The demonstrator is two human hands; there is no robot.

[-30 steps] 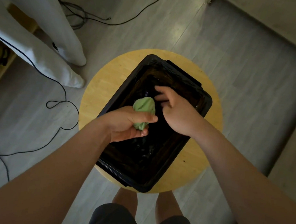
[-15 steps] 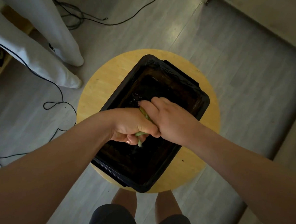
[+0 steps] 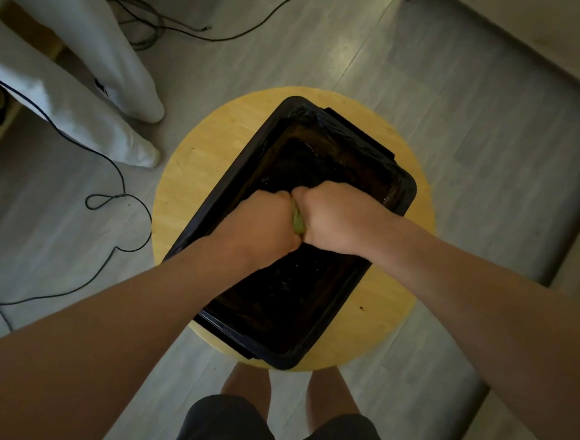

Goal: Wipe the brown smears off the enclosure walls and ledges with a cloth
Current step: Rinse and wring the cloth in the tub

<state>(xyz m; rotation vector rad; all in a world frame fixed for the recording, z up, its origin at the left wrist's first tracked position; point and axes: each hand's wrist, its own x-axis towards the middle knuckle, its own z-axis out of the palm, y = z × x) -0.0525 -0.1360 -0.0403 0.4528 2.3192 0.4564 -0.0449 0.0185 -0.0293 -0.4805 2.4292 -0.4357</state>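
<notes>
Grey plank flooring is spreading out under a round wooden table, and a black plastic enclosure is sitting slantwise on that table, taking up most of its top. I am holding both fists together over the middle of the table, inside the enclosure's rim. My left hand and my right hand are pressing knuckle to knuckle, and the green cloth is bunched between them, with only a thin strip of it showing in the seam where they meet. Fingers of both hands are curling tightly round the cloth, though the fingertips are turning away underneath and I cannot make them out. The enclosure's inner walls are looking dark, glossy and brownish in the dim light. Left of the table, black cables are looping across the floor, and beyond them another person's legs in white trousers are standing. At the table's near edge my bare lower legs and dark shorts are showing.
</notes>
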